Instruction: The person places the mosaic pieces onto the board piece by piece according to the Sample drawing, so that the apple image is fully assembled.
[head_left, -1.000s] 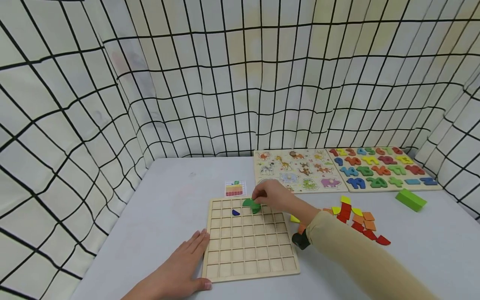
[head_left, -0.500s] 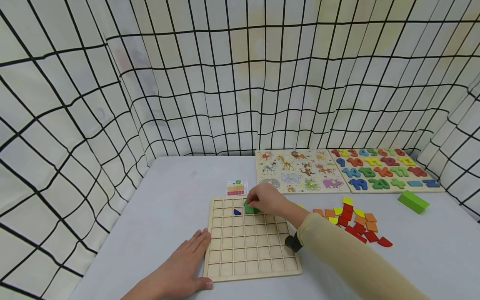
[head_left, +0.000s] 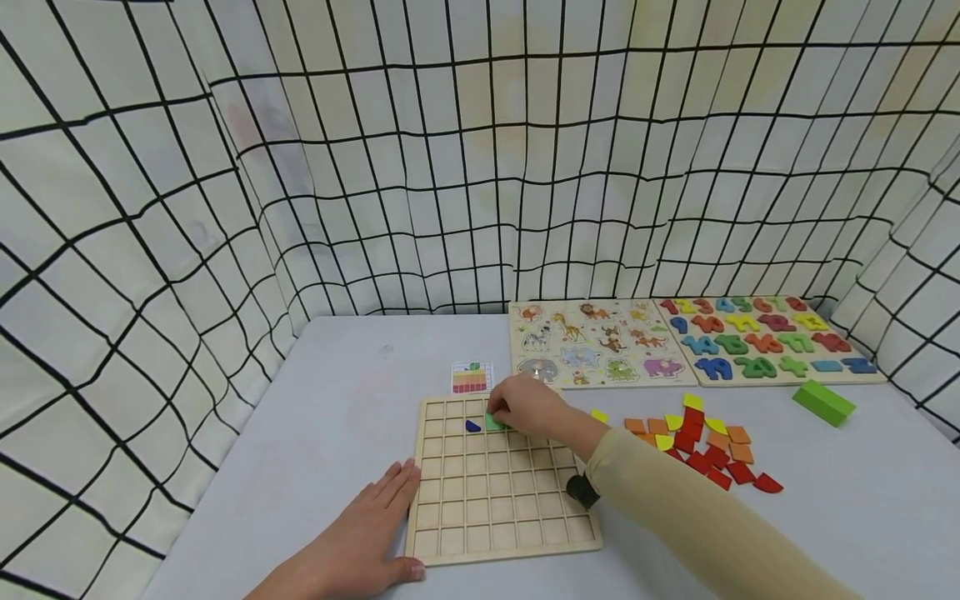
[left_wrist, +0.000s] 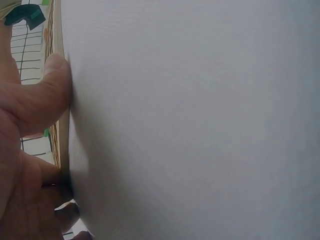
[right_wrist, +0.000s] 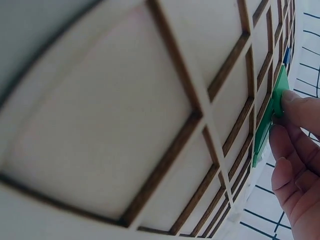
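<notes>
My right hand (head_left: pixel 528 406) is over the far rows of a wooden grid board (head_left: pixel 498 487). Its thumb and fingertips pinch a light green flat tile (right_wrist: pixel 281 82) at a cell there. A darker green piece (right_wrist: pixel 262 137) shows beside the fingertips in the right wrist view, while the hand hides that spot from the head view. Just left of the green tile lies a small dark blue piece (head_left: pixel 472 426) in the grid. Along the board's left edge rests my left hand (head_left: pixel 367 529), fingers extended, with the thumb near the front corner.
Behind the board lies a small pattern card (head_left: pixel 471 377). Red, orange and yellow loose pieces (head_left: pixel 693 437) are scattered to the right. An animal puzzle board (head_left: pixel 600 342), a number puzzle board (head_left: pixel 765 337) and a green block (head_left: pixel 823 402) lie farther back. Black netting surrounds the table.
My right hand has shifted slightly left and nearer, bringing the light green tile beside the blue piece. The darker green pieces seen earlier are now covered in the head view. My left hand stays put.
</notes>
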